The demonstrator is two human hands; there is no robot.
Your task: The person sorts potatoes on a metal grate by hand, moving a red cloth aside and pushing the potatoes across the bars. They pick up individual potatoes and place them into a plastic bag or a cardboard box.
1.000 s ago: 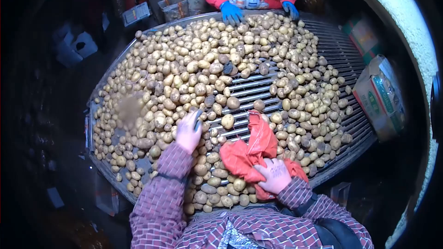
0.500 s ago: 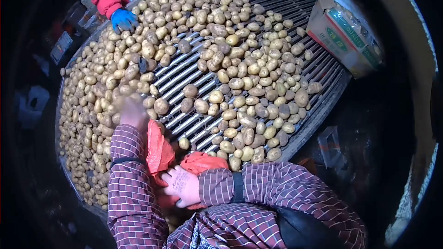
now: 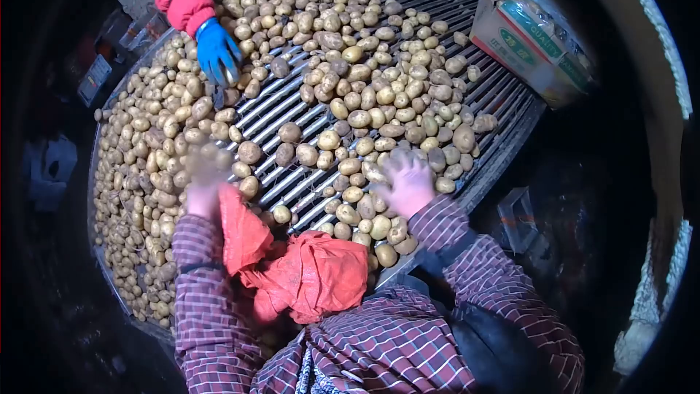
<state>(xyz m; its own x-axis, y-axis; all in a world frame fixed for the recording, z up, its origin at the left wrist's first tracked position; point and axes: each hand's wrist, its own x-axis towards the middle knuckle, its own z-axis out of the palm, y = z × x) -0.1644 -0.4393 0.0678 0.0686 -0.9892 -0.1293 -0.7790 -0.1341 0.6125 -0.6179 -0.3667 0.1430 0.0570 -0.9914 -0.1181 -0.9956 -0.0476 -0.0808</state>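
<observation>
Potatoes (image 3: pixel 153 146) cover much of a slatted metal table (image 3: pixel 281 106). My left hand (image 3: pixel 204 193), in a pale pink glove, is over the left-hand pile; its fingers are smeared by motion. A red-orange sack (image 3: pixel 321 277) lies crumpled against my body, its upper flap beside my left wrist. My right hand (image 3: pixel 408 186), gloved the same way, rests on potatoes (image 3: pixel 364 208) right of the bare slats, its fingers spread and around nothing that I can make out. The sack's opening and whatever is inside it are mostly hidden.
Across the table, a person in a red sleeve reaches a blue-gloved hand (image 3: pixel 217 51) onto the potatoes. A cardboard box (image 3: pixel 529 47) stands at the far right edge. A curved rim (image 3: pixel 503 149) bounds the table, and a clear plastic crate (image 3: pixel 518 220) is beyond it.
My right hand has let go of the sack and moved up and right onto the potatoes. My left hand stays over the left pile. The co-worker's blue-gloved hand has come nearer.
</observation>
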